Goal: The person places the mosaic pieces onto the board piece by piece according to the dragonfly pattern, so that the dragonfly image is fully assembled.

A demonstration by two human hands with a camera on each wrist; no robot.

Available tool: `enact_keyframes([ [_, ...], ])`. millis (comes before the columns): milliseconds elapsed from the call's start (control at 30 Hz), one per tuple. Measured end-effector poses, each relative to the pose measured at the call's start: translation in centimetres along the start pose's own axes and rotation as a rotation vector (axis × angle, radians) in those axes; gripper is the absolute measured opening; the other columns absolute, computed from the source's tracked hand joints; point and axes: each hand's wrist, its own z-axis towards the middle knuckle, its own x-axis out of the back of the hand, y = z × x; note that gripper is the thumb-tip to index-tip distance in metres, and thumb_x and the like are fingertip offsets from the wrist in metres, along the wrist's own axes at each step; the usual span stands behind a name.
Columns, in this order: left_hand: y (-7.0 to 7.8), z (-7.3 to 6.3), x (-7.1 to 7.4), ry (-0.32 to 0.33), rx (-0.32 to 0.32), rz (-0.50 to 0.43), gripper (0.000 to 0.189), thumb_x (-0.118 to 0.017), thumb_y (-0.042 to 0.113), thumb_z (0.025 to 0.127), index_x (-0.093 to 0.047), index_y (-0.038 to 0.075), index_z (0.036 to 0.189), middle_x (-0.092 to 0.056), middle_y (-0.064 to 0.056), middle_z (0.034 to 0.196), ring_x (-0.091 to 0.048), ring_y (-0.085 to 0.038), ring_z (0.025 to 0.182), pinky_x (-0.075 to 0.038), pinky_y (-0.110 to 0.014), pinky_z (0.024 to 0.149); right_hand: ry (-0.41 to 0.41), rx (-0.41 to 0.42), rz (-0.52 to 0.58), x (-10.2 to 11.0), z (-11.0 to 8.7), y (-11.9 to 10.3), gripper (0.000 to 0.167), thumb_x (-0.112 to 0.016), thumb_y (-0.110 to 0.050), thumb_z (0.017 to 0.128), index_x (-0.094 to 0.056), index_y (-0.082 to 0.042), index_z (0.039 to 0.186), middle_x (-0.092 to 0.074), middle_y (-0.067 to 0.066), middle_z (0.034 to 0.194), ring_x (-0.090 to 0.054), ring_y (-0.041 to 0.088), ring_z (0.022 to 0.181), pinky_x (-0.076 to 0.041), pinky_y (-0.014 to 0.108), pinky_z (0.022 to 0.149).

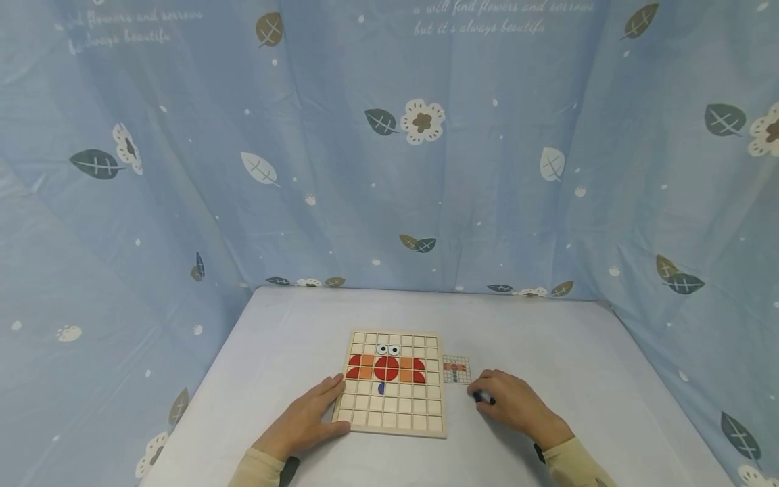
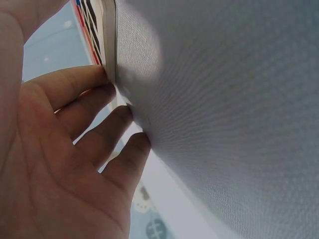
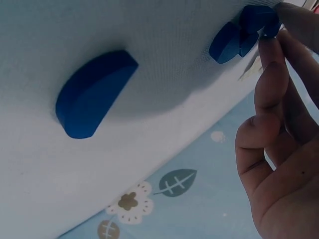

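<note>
A square wooden grid board point(image 1: 420, 406) bears red rounded pieces point(image 1: 386, 368), orange squares point(image 1: 366, 366), two round eye pieces point(image 1: 388, 350) and one blue half-round piece point(image 1: 381, 388). My left hand point(image 1: 309, 418) rests against its lower left corner, fingers along the left edge, thumb near the front edge. In the left wrist view the fingertips point(image 2: 107, 74) touch the board's side and the cloth. Right of the board, my right hand point(image 1: 514, 404) is low over the table, thumb and finger pinching a blue piece point(image 3: 271, 27) among several blue pieces point(image 3: 227, 42).
A small pattern card point(image 1: 456, 369) lies just right of the board, above the right hand's fingertips. Another blue half-round piece point(image 3: 94, 94) lies apart on the white tablecloth point(image 1: 548, 331). Blue leaf-print curtains point(image 1: 341, 176) enclose the table's back and sides.
</note>
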Motion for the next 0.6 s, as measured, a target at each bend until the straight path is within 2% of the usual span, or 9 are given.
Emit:
enact_keyframes([
  [300, -0.08, -0.04, -0.02, 0.008, -0.007, -0.010, 0.089, -0.076, 0.054, 0.085, -0.047, 0.002, 0.150, -0.042, -0.009, 0.159, -0.038, -0.035, 0.145, -0.038, -0.053, 0.114, 0.013, -0.045, 0.003, -0.17, 0.02, -0.01, 0.023, -0.088, -0.017, 0.077, -0.078, -0.019, 0.098, -0.065, -0.012, 0.094, -0.061, 0.006, 0.083, -0.056, 0.034, 0.071],
  [467, -0.15, -0.01, -0.07, 0.015, -0.011, 0.006, 0.089, -0.076, 0.055, 0.085, -0.047, 0.003, 0.150, -0.042, -0.008, 0.159, -0.038, -0.034, 0.145, -0.038, -0.052, 0.114, 0.031, -0.064, 0.004, -0.41, 0.30, -0.17, 0.023, -0.088, -0.020, 0.077, -0.078, -0.021, 0.098, -0.066, -0.012, 0.097, -0.064, 0.009, 0.088, -0.057, 0.035, 0.075],
  [600, -0.18, -0.06, -0.02, 0.019, -0.017, 0.002, 0.088, -0.076, 0.055, 0.085, -0.048, 0.003, 0.150, -0.042, -0.008, 0.159, -0.038, -0.034, 0.145, -0.038, -0.052, 0.115, 0.084, -0.030, -0.002, -0.53, 0.69, -0.50, 0.024, -0.088, -0.022, 0.078, -0.078, -0.022, 0.100, -0.066, -0.013, 0.096, -0.065, 0.008, 0.089, -0.058, 0.034, 0.075],
])
